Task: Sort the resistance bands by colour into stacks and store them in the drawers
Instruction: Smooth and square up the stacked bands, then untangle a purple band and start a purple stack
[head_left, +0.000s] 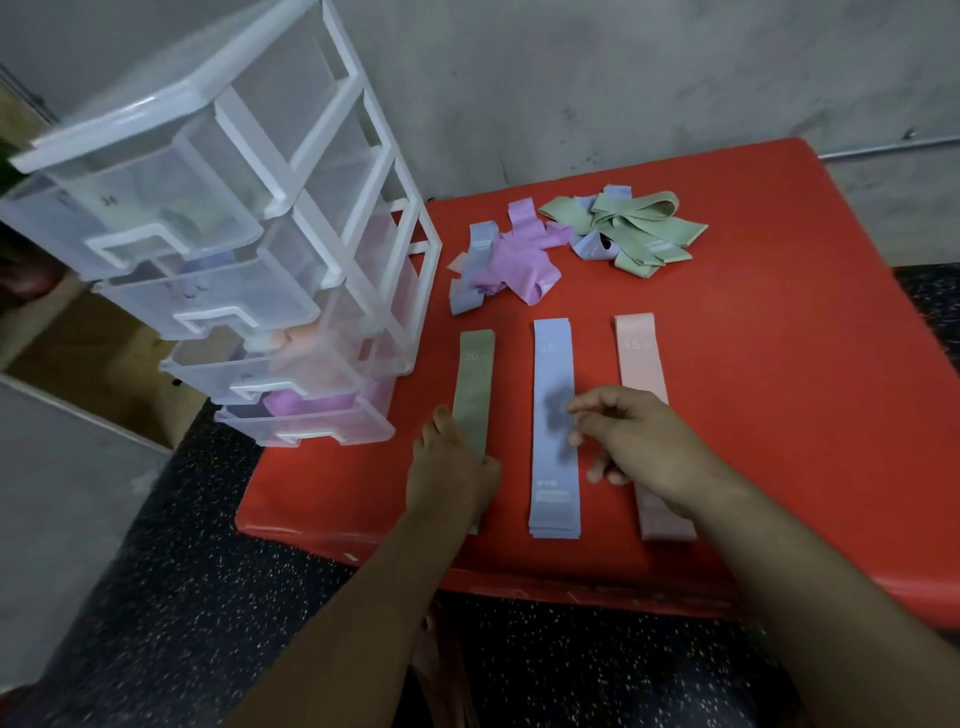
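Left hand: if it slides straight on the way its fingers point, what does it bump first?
Probably the heap of blue and purple bands, past the green band that the left hand rests on. The drawers stand close beside that path, so I can't be sure.

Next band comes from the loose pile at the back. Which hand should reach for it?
Right, probably. The right hand hovers free over the blue stack and pink stack, with the pile straight beyond it; the left hand is busy on the green stack.
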